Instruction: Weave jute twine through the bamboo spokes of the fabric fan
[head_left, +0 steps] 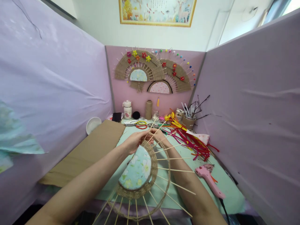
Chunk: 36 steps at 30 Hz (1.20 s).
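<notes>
A half-round fan frame (153, 168) hangs tilted between my forearms, with thin sticks fanning outward. Pale blue flowered fabric (138, 168) covers its middle, edged by a woven band of brown twine. Farther out, a loose ring of twine (169, 168) runs across the sticks. My left hand (136, 142) is closed around the fan's upper end, by the band and the first sticks. Beside it, my right hand (158, 135) has its fingers pinched at the twine near those same sticks; sticks partly cover the fingertips.
A pink glue gun (209, 181) lies at right, its cord off the front edge. Red and yellow pipe cleaners (192, 143) spread behind. Cardboard (86, 153) lies at left. Scissors (142, 125), a twine spool (148, 109) and a white jar (127, 109) stand near finished fans (140, 64).
</notes>
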### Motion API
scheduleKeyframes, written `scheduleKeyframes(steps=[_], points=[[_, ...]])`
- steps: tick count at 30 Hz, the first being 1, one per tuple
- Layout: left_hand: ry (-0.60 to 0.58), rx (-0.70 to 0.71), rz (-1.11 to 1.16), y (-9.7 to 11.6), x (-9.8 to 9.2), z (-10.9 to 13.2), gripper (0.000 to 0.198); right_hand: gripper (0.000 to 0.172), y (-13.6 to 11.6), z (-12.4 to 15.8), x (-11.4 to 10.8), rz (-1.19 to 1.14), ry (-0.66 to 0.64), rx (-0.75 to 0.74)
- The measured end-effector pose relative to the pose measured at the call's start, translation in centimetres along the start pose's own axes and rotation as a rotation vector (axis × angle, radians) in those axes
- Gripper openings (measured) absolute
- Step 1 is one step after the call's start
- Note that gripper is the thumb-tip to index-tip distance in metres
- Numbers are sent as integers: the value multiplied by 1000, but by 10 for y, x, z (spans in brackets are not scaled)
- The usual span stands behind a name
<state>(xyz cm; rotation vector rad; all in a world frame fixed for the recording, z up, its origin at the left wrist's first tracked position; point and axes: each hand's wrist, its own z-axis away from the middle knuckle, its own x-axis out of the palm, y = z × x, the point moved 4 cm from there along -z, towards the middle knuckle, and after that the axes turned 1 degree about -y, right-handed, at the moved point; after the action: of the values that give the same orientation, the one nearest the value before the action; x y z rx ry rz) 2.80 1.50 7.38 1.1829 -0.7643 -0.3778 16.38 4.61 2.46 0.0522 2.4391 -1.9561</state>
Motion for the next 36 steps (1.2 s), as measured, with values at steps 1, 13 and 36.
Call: scheduleKeyframes(steps=[1,13,36], points=[[17,4,-10,1,-1,0,28,39,1,2,-1,10,-2,8],[216,66,-30,10,-10,6,5,33,-9,29,-16,53,54,44],[195,93,-67,5,-18,0,24,20,-23,49,-34,-132,-83,43]])
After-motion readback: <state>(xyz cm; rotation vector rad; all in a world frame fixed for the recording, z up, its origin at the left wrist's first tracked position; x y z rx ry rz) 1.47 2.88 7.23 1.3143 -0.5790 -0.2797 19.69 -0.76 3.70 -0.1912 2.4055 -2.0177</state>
